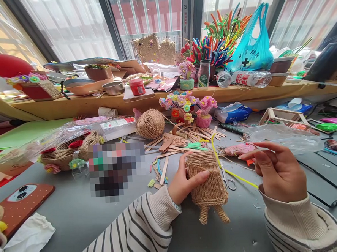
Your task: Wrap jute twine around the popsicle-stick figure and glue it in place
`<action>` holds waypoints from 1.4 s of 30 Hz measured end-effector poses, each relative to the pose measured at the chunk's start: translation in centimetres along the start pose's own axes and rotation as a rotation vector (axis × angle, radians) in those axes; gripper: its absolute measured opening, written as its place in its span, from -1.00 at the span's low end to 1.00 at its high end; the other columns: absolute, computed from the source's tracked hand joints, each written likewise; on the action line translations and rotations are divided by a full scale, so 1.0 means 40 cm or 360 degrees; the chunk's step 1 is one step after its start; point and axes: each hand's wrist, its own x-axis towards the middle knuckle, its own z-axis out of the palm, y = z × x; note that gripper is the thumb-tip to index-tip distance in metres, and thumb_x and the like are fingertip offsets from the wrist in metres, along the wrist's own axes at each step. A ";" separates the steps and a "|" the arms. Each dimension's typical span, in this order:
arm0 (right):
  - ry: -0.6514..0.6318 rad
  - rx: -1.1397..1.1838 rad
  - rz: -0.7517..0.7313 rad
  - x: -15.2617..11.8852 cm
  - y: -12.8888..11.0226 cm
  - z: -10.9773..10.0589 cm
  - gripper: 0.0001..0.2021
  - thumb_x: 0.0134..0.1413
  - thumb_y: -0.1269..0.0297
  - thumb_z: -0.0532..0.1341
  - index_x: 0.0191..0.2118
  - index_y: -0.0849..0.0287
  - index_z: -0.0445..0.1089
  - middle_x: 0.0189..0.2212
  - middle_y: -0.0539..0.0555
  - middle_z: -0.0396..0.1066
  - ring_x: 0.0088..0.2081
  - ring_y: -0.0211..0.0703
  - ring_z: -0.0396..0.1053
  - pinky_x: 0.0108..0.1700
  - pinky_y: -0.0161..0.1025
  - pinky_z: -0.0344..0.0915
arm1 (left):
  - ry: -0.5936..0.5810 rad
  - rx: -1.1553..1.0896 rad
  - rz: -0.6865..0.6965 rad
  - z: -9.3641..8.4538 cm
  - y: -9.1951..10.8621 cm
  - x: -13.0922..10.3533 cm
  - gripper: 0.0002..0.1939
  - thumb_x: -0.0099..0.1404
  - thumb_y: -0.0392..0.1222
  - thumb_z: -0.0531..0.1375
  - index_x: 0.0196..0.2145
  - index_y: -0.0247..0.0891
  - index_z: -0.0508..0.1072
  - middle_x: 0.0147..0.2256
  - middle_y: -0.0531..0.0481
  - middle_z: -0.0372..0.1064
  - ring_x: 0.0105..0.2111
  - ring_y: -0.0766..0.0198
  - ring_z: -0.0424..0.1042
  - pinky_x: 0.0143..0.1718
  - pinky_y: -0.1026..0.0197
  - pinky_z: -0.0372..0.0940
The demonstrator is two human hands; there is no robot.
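Note:
My left hand [179,184] is wrapped round a small twine-covered craft piece [208,188], its thumb pressed on the front. The piece is boxy, with two short twine-wrapped legs pointing down, and it is held above the grey table. To its right, my right hand [279,170] is raised with thumb and forefinger pinched together; what lies between the fingertips is too thin to make out. A ball of twine [150,124] rests farther back, a strand trailing from it. Scissors [229,180] lie partly hidden behind the craft piece, beside a yellow pipe cleaner [241,177].
Wooden craft sticks [172,143] are strewn behind my left hand. A twine basket [70,156] stands left, with a phone [30,204] and crumpled tissue [32,240] nearer me. Pink flowers [204,114], a tissue pack [232,112] and a clear plastic tray [286,139] lie farther back.

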 end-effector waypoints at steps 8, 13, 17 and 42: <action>0.0063 0.0054 0.0005 0.004 0.004 -0.002 -0.91 0.09 0.17 0.30 -0.34 0.04 0.47 -0.46 -0.01 0.47 -0.54 -0.28 0.28 -0.51 -0.28 0.28 | 0.0016 -0.0021 -0.0017 -0.001 0.001 -0.001 -0.24 -0.03 0.05 0.42 0.02 -0.20 0.16 0.03 -0.26 0.36 0.07 -0.06 0.36 0.14 -0.06 0.17; -0.0354 -0.0042 -0.0458 0.001 0.007 -0.006 -0.90 0.08 0.39 0.27 -0.33 0.02 0.50 -0.42 0.00 0.43 -0.32 -0.23 0.40 -0.41 -0.35 0.37 | 0.0009 -0.0001 0.0009 -0.002 -0.003 0.000 -0.24 -0.04 0.07 0.42 0.02 -0.19 0.18 0.03 -0.24 0.37 0.06 -0.06 0.36 0.14 -0.05 0.18; -0.0448 -0.0024 -0.0492 -0.009 -0.001 0.004 -0.90 0.07 0.44 0.27 -0.33 0.07 0.46 -0.46 0.00 0.39 -0.41 -0.27 0.36 -0.46 -0.36 0.33 | 0.0007 0.0046 -0.0018 0.001 0.001 -0.004 -0.16 -0.06 0.05 0.42 0.08 -0.21 0.14 0.02 -0.26 0.37 0.06 -0.08 0.36 0.16 -0.09 0.15; -0.0528 -0.0271 -0.0797 -0.051 0.001 0.039 -0.84 0.12 0.53 0.21 -0.22 0.14 0.37 -0.37 0.01 0.31 -0.47 -0.38 0.23 -0.56 -0.44 0.25 | -0.0139 0.0176 0.0056 -0.003 0.000 -0.005 -0.20 -0.01 0.18 0.36 0.01 -0.18 0.03 -0.02 -0.21 0.34 0.02 -0.04 0.37 0.10 -0.09 0.18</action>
